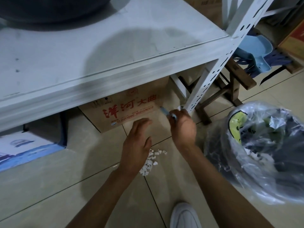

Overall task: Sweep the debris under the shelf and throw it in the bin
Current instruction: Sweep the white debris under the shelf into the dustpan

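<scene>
One heap of small white debris (150, 160) is lying on the floor tiles (49, 178) beneath the shelf's (98, 51) front edge. The right hand (182, 127) is gripping a blue handle (165, 111); the left hand (136, 143) is hovering, fingers relaxed

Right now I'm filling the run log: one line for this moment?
stage: sweeping | right hand: grips broom handle | left hand: open over debris | debris: on floor | bin: at right
</scene>
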Available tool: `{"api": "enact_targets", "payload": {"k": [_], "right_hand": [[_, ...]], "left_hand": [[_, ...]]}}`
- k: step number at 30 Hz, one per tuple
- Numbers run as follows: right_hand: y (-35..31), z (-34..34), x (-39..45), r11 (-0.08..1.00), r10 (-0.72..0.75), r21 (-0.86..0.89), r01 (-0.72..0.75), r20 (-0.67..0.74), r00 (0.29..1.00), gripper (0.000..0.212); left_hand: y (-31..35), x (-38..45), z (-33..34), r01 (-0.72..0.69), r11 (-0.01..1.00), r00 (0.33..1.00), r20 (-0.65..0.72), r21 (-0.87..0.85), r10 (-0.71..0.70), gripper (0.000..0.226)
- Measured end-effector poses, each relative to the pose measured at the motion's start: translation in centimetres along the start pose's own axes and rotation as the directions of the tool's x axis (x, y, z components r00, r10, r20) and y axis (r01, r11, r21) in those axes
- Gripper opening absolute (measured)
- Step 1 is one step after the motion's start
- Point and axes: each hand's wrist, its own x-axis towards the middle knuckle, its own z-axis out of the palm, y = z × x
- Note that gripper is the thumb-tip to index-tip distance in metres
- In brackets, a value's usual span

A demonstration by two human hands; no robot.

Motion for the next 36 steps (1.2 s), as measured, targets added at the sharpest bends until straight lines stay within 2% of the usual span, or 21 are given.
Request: {"api": "enact_targets", "payload": {"k": [4, 7, 10, 12, 15, 17, 20, 22, 24, 26, 28, 29, 30, 32, 34, 36], "right_hand": [[1.3, 1.6, 3.2, 0.992, 0.079, -0.098, -0.078, 0.004, 0.997, 0.022], [1.1, 3.3, 4.3, 0.970, 0.113, -0.228, -0.086, 0.108, 0.988, 0.027], [0.0, 4.2, 3.8, 0.964, 0.096, -0.264, -0.039, 0.205, 0.974, 0.029], [-1.0, 4.7, 2.5, 0.966, 0.048, -0.259, 0.019, 0.251, 0.967, 0.031], [-2.2, 5.5, -1.0, 0.965, -0.150, -0.167, 0.200, 0.273, 0.950, 0.034], [-2.9, 5.9, -3.8, 0.946, -0.246, -0.123, 0.299, 0.327, 0.913, 0.034], [-3.3, 5.9, -7.8, 0.902, -0.328, -0.121, 0.414, 0.433, 0.840, 0.028], [-3.2, 5.0, -9.6, 0.923, -0.301, -0.054, 0.382, 0.518, 0.801, 0.022], [-2.1, 4.2, -10.6, 0.894, -0.374, -0.019, 0.447, 0.516, 0.770, 0.023], [-1.5, 2.4, -10.1, 0.904, -0.391, 0.046, 0.426, 0.493, 0.777, 0.027], [-1.0, 0.9, -8.6, 0.922, -0.376, 0.057, 0.383, 0.372, 0.849, 0.043], [-0.5, 0.3, -7.7, 0.924, -0.363, 0.002, 0.382, 0.317, 0.876, 0.051], [0.1, -0.1, -6.9, 0.934, -0.319, -0.065, 0.351, 0.285, 0.904, 0.052], [0.9, -0.4, -6.2, 0.969, -0.165, -0.138, 0.203, 0.246, 0.955, 0.040], [0.9, -0.2, -7.0, 0.978, -0.057, -0.176, 0.109, 0.279, 0.959, 0.034], [0.0, 0.7, -8.6, 0.977, -0.053, -0.178, 0.118, 0.330, 0.942, 0.034]], "left_hand": [[-3.8, -4.7, 0.8, 0.217, 0.975, 0.975, -0.049, 0.041, -0.215, 0.048], [-5.7, -7.8, 1.1, 0.408, 0.908, 0.913, -0.033, 0.093, -0.407, 0.049], [-6.8, -9.6, 1.4, 0.490, 0.857, 0.867, 0.014, 0.156, -0.498, 0.057], [-7.6, -10.2, 1.5, 0.494, 0.845, 0.858, 0.045, 0.204, -0.512, 0.063], [-8.4, -10.3, 1.8, 0.493, 0.840, 0.852, 0.070, 0.228, -0.519, 0.068], [-8.5, -9.9, 1.9, 0.464, 0.847, 0.863, 0.085, 0.258, -0.499, 0.072], [-8.9, -9.4, 2.2, 0.424, 0.856, 0.879, 0.094, 0.296, -0.468, 0.076], [-9.3, -9.3, 2.4, 0.398, 0.857, 0.890, 0.089, 0.327, -0.447, 0.080], [-9.7, -9.3, 2.5, 0.381, 0.867, 0.902, 0.079, 0.322, -0.425, 0.086], [-10.3, -9.4, 2.6, 0.353, 0.875, 0.912, 0.085, 0.332, -0.400, 0.090], [-10.6, -9.5, 2.5, 0.309, 0.877, 0.923, 0.108, 0.368, -0.370, 0.091], [-10.6, -9.4, 2.3, 0.297, 0.878, 0.922, 0.127, 0.374, -0.366, 0.092], [-10.5, -9.2, 2.2, 0.293, 0.882, 0.914, 0.162, 0.368, -0.372, 0.093], [-10.3, -8.8, 2.0, 0.284, 0.890, 0.892, 0.243, 0.356, -0.382, 0.099], [-10.1, -8.3, 1.9, 0.232, 0.893, 0.874, 0.320, 0.387, -0.366, 0.107], [-9.6, -8.0, 2.0, 0.185, 0.892, 0.858, 0.375, 0.412, -0.351, 0.112]]}}
